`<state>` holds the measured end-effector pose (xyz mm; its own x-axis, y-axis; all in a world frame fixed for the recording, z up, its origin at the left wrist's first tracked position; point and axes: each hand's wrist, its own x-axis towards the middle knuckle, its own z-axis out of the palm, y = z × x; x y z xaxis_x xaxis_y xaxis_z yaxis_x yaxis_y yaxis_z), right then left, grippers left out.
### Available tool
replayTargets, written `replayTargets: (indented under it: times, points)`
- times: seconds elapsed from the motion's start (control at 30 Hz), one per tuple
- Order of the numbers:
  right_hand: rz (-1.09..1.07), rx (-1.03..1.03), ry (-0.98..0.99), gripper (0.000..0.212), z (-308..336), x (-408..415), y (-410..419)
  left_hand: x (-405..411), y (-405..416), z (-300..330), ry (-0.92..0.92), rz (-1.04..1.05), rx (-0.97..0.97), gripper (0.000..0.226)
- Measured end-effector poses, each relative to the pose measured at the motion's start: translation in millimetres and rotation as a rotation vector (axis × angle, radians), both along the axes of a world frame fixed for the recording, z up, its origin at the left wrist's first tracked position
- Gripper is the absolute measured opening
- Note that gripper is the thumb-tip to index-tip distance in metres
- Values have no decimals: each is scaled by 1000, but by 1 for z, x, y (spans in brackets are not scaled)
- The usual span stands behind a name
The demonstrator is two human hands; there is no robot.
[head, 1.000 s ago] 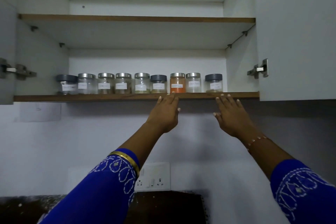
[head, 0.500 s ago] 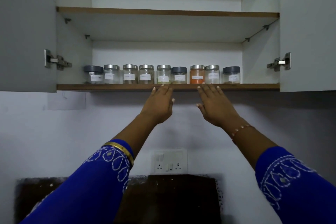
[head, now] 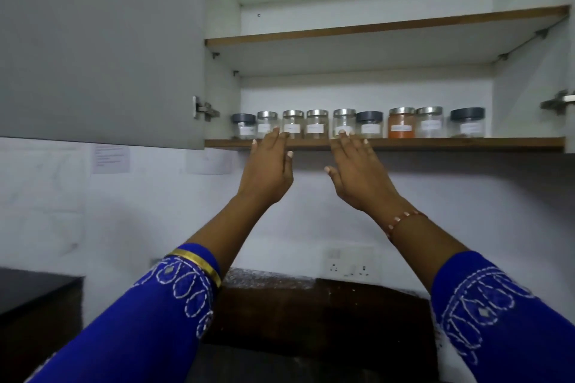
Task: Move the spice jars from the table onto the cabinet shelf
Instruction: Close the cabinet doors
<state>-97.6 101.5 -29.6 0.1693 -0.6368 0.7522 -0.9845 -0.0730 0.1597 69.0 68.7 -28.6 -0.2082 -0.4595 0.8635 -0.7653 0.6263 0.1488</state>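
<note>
Fingers (head: 273,141) straight near round glass spice jars (head: 316,128).

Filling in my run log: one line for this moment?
left hand open, empty | right hand open, empty | nine spice jars on lower shelf

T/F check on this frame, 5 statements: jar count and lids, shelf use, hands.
1. Nine spice jars stand on the lower shelf. True.
2. The jar of orange powder has a dark lid. False: its lid is silver metal; three others, such as the far-right jar, have dark lids.
3. The left hand grips a jar. False: its fingers are straight, reaching toward the shelf edge, holding nothing.
4. The right hand is open and empty. True.
5. Jars also sit on the upper shelf. False: none are visible there.
</note>
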Motion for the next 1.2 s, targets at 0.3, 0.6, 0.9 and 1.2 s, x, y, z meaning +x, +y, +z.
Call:
replayTargets:
  times: [0.3, 0.6, 0.9, 1.2]
  points:
    - [204, 12, -59, 59, 2, 105, -2, 109, 34, 11, 82, 124, -73, 44]
    - [434, -63, -21, 63, 27, 261, -8, 219, 61, 57, 167, 147, -286, 40]
    - [594, -127, -17, 81, 34, 383, -10, 308, 63, 92, 356, 263, -476, 49]
    - [530, -217, -136, 97, 38, 429, -29, 344, 47, 108, 643, 15, -189, 44]
